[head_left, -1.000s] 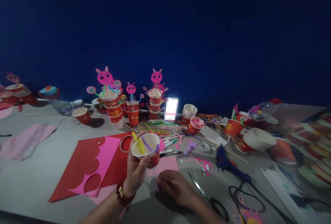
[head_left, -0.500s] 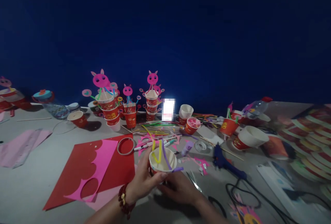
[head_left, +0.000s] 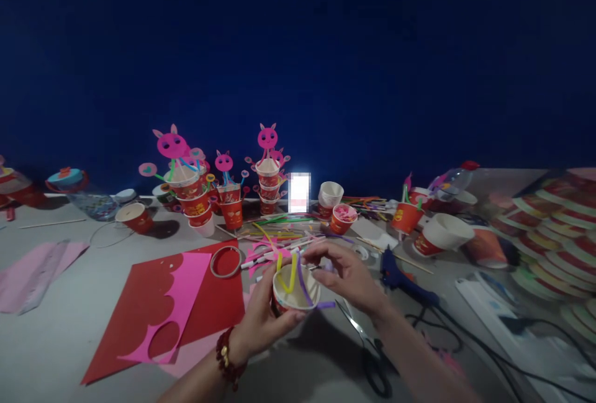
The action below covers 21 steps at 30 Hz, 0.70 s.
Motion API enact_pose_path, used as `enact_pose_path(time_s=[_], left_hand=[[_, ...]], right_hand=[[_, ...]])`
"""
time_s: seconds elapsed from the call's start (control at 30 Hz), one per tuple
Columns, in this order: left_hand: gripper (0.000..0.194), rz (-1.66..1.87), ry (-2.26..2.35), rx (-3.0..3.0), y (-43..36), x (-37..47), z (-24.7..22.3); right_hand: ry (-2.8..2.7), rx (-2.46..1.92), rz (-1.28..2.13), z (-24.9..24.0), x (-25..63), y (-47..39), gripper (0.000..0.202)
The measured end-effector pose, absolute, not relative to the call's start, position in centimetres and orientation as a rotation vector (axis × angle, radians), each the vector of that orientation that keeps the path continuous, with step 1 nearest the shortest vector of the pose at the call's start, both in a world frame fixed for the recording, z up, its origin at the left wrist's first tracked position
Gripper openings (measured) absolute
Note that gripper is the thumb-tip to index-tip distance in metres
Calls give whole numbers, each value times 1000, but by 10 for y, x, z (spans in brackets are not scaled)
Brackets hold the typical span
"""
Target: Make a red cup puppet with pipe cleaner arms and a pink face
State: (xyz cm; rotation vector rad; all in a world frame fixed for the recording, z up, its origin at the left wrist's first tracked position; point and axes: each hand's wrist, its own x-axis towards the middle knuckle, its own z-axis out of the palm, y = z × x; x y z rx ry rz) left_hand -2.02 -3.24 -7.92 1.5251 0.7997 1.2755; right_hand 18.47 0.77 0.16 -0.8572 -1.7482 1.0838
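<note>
My left hand (head_left: 261, 322), with a dark red bead bracelet at the wrist, is wrapped round a red and white paper cup (head_left: 297, 299). A bent yellow pipe cleaner (head_left: 292, 276) and a purple pipe cleaner (head_left: 303, 285) stick out of the cup's mouth. My right hand (head_left: 347, 276) is raised at the cup's right rim, fingers bent near the top of the purple pipe cleaner. Whether its fingertips hold anything is too small to make out. Scissors (head_left: 358, 328) lie on the table below my right hand.
Stacked cups with pink faces (head_left: 186, 192) stand at the back left. Red paper (head_left: 121, 322) and a pink cut-out sheet (head_left: 186, 297) lie to the left. A blue glue gun (head_left: 395, 279), its cable, and a large stack of cups (head_left: 554, 248) are on the right.
My right hand has moved from beneath the cup up to its right rim, beside the purple pipe cleaner. The scissors show more fully. My left hand still holds the cup.
</note>
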Motion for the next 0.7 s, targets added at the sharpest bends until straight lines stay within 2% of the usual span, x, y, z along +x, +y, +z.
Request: enact_pose_path(time_s=[0.13,0.43,0.53,0.7], left_hand=[[78,1271,767,1593,-32,-18,-86],[77,1362,939,1630,-35,-14,-93],[76,1344,931,1642,-36,-14,-95],[73,1329,933,1682,-35,-14,-95]], right_hand=[[-1945,-774,1111,19,169,18,24],[-1836,-939,1029,16,163,14,33],[-1891,-952,1013,19,165,14,28],[-2087,-912,1210,30,171,20,13]])
